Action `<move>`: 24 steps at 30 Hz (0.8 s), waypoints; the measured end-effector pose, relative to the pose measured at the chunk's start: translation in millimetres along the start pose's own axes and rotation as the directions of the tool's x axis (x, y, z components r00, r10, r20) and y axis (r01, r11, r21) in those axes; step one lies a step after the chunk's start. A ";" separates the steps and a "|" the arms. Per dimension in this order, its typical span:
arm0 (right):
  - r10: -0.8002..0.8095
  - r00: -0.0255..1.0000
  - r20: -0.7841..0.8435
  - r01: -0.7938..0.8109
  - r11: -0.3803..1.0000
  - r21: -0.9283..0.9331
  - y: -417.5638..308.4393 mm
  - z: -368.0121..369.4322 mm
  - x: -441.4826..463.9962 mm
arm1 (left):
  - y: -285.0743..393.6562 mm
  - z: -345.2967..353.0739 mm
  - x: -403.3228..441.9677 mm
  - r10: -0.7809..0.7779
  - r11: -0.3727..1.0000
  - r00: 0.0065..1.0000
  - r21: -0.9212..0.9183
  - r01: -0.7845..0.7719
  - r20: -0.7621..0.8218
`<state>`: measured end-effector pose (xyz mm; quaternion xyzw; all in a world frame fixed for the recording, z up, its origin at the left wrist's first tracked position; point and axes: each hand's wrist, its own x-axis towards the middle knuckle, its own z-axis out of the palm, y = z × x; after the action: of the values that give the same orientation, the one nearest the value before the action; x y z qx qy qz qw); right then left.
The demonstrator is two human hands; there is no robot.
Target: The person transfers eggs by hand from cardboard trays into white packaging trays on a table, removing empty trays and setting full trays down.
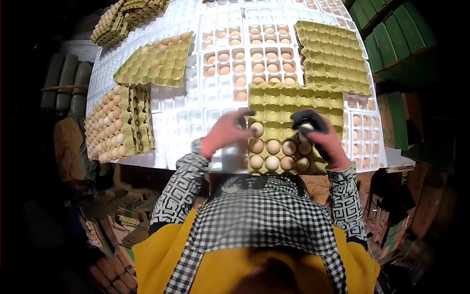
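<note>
A yellow-green pulp egg tray (296,95) lies in front of me on the white foam trays, its near rows holding several eggs (272,162). My left hand (223,133), in a pink glove with dark fingertips, is at the tray's left edge. Its thumb and fingers are apart beside a pale egg (256,129); whether they touch it I cannot tell. Over the right side of the tray, my right hand (324,137) in a matching glove curls its dark fingers round an egg (306,127), which shows partly between them.
White foam trays (188,117) cover the table, several pockets holding eggs. Pulp trays lie at the right (333,56) and upper left (156,63). A stack of egg-filled trays (107,125) stands on its side at the left. Green boxes (399,32) line the right edge.
</note>
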<state>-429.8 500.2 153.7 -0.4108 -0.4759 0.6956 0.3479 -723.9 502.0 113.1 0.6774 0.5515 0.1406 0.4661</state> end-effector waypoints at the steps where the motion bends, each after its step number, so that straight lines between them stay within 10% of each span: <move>1: -0.014 0.999 0.049 0.038 0.838 -0.544 1.4 16.3 6.3 | -0.8 13.8 2.4 0.148 0.864 0.989 0.483 -0.142 0.027; 3: 0.096 0.982 0.160 0.149 0.114 -0.982 10.3 54.3 5.1 | -9.3 26.2 6.3 0.153 0.803 0.988 0.581 -0.132 0.014; 5: -0.056 0.957 0.283 0.257 -0.280 -0.925 68.2 60.6 4.3 | 2.4 22.6 7.6 0.086 0.778 0.992 0.615 -0.125 0.093; 7: -0.019 0.930 0.367 0.357 -0.180 -0.916 59.0 54.5 10.2 | -2.4 19.8 -10.5 0.231 0.889 0.969 0.424 -0.172 -0.092; 9: -0.084 0.950 0.301 0.309 0.113 -0.944 39.2 39.9 5.9 | -2.4 5.1 -24.1 0.000 0.996 0.981 -0.090 -0.018 -0.196; 11: -0.018 0.999 0.037 0.035 0.831 -0.555 35.1 24.3 7.0 | -42.6 -3.0 -28.9 -0.006 0.972 0.858 -0.203 -0.115 -0.513; 13: 0.036 0.996 -0.086 -0.062 0.944 -0.324 25.4 30.2 26.5 | -87.8 -31.9 -16.8 -0.238 0.955 0.751 -0.291 0.064 -0.616; 17: -0.225 0.970 -0.089 0.110 0.739 -0.665 0.2 102.6 114.4 | -137.8 -66.5 54.9 -0.117 0.950 0.743 0.142 0.276 -0.659; 19: -0.231 0.972 -0.030 0.065 0.390 -0.919 26.6 127.2 175.5 | -132.3 -77.0 78.6 -0.217 0.885 0.804 0.235 0.401 -0.554; 23: 0.035 0.998 -0.051 -0.050 -0.017 -0.999 103.6 150.6 272.7 | -136.3 -95.4 77.5 -0.428 0.834 0.773 -0.534 0.138 -0.468; 24: -0.030 0.998 -0.058 -0.056 0.057 -0.997 106.2 155.9 269.9 | -124.1 -95.3 71.3 -0.420 0.775 0.686 -0.628 -0.071 -0.595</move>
<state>-693.8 645.3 20.9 -0.5633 -0.8086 0.1687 -0.0209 -842.3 604.8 42.5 0.3240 0.6769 0.5098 0.4206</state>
